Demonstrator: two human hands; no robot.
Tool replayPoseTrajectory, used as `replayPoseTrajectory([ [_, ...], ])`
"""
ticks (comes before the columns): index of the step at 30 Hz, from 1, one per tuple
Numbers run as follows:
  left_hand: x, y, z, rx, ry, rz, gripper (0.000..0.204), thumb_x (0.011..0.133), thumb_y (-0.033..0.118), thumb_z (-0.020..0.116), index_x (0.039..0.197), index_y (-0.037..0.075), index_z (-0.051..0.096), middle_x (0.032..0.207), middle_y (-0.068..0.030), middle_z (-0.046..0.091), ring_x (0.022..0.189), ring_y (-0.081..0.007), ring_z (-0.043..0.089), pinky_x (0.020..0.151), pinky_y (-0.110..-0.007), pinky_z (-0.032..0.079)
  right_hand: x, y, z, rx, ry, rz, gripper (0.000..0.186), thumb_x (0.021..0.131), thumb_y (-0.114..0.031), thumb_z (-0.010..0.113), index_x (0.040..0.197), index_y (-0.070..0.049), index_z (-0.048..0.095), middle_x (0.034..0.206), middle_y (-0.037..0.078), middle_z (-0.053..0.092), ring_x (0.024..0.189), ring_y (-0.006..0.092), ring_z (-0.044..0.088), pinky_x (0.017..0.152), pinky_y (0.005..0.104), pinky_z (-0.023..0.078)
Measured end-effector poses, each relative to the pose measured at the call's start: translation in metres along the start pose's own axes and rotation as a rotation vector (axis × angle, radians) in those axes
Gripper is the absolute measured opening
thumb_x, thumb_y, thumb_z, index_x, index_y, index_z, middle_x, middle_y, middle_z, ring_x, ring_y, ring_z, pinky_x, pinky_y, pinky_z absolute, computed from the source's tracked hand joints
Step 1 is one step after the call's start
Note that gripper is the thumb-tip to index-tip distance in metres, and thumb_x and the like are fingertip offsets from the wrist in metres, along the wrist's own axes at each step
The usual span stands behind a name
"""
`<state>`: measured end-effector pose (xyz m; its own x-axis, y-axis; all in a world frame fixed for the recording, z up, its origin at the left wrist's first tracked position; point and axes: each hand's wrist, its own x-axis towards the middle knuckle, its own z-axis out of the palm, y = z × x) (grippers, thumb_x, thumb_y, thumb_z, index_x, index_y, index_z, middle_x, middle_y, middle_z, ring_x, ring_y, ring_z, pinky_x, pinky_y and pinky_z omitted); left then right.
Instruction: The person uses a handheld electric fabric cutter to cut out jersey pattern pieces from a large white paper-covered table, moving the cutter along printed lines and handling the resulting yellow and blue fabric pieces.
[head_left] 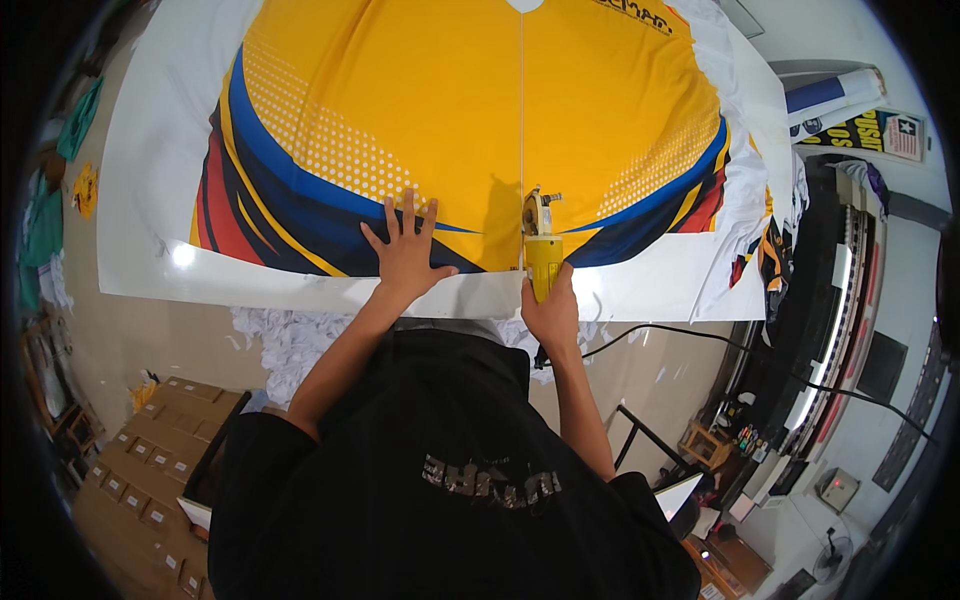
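Right hand: wrapped around the near end of a yellow-bodied, metal-headed handheld electric cutter, over the near edge of a broad white worktop.
Black power cord: apparently from beneath the right hand, slung away to the right.
Left hand: spread flat, palm down, gripping nothing, on the dark-blue and white-dotted printing of a large yellow fabric panel; thumb toward the cutter.
Cutting risks: possibly a wandering cut, from fabric bunching ahead of the metal head or an uneven push; a nicked thumb, from the left hand sliding inward; a sideways jerk, from the cord catching.
Cutter direction: metal head away from the body; long axis near-to-far, roughly along the thin pale line down the fabric. Blade contact: too small to tell.
Yellow fabric: spread across the worktop, curved blue, red and black bands toward both near corners.
Floor: crumpled white scraps below the worktop's near edge.
Far right: rolled blue-and-white sheet.
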<state>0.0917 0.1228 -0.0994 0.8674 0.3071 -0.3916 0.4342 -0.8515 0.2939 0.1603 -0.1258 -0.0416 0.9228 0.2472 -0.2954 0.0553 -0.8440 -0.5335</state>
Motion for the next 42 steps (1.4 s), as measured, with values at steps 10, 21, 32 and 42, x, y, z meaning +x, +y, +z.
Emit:
replayPoseTrajectory([
  [10, -0.001, -0.002, 0.001, -0.02, 0.012, 0.014, 0.131, 0.069, 0.064, 0.089, 0.172, 0.021, 0.02, 0.178, -0.0209, 0.003, 0.161, -0.0542, 0.001, 0.109, -0.091, 0.013, 0.073, -0.022, 0.003, -0.016, 0.016, -0.039, 0.049, 0.095, -0.024, 0.07, 0.122, 0.004, 0.04, 0.11, 0.038, 0.064, 0.099, 0.0574, 0.065, 0.082, 0.0593, 0.054],
  [21, -0.001, -0.004, 0.003, -0.051, 0.044, 0.025, 0.13, 0.069, 0.066, 0.088, 0.171, 0.019, 0.022, 0.177, -0.0239, 0.003, 0.16, -0.0555, 0.001, 0.11, -0.09, 0.011, 0.157, -0.048, 0.0, -0.079, 0.054, -0.153, 0.049, 0.093, -0.027, 0.071, 0.116, 0.005, 0.041, 0.096, 0.04, 0.069, 0.089, 0.0584, 0.069, 0.076, 0.0589, 0.058],
  [32, 0.003, 0.0, -0.006, -0.041, -0.047, -0.016, 0.129, 0.07, 0.066, 0.088, 0.171, 0.02, 0.022, 0.177, -0.0234, 0.001, 0.161, -0.0543, -0.001, 0.112, -0.089, 0.009, 0.247, -0.075, 0.0, -0.094, 0.068, -0.19, 0.052, 0.092, -0.029, 0.071, 0.118, 0.004, 0.041, 0.096, 0.039, 0.069, 0.089, 0.0576, 0.07, 0.075, 0.059, 0.059],
  [42, 0.001, 0.0, -0.008, -0.097, -0.003, -0.002, 0.131, 0.067, 0.06, 0.092, 0.171, 0.02, 0.023, 0.177, -0.0246, 0.005, 0.16, -0.0559, 0.003, 0.11, -0.09, 0.01, 0.325, -0.112, -0.006, -0.109, 0.068, -0.209, 0.056, 0.09, -0.031, 0.072, 0.119, 0.006, 0.041, 0.097, 0.04, 0.069, 0.087, 0.0566, 0.071, 0.074, 0.0582, 0.06],
])
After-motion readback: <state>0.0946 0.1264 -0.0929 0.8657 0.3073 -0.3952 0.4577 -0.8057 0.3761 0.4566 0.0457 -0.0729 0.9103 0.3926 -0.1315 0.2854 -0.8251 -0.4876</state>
